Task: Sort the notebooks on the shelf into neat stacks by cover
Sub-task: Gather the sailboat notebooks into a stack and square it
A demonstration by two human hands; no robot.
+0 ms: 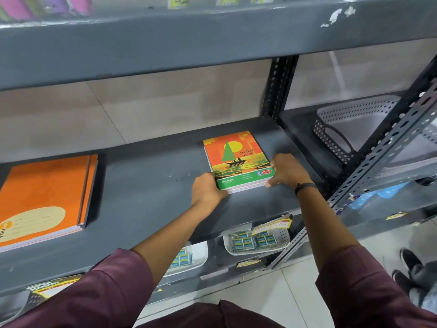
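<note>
A small stack of notebooks with a sailboat cover [236, 157], orange, yellow and green, lies flat on the dark grey shelf [146, 185], right of centre. My left hand [205, 190] grips the stack's near left corner. My right hand [287, 170] holds its near right corner, fingers curled along the right edge. A second stack of plain orange notebooks [45, 195] with a cream label lies at the shelf's left end, apart from both hands.
A perforated metal upright [383, 157] stands close to my right wrist. A white and grey plastic basket [354, 124] sits on the neighbouring shelf to the right. Below, white baskets [279, 245] hold small boxes. Another person's black shoes [409, 259] are on the floor at right.
</note>
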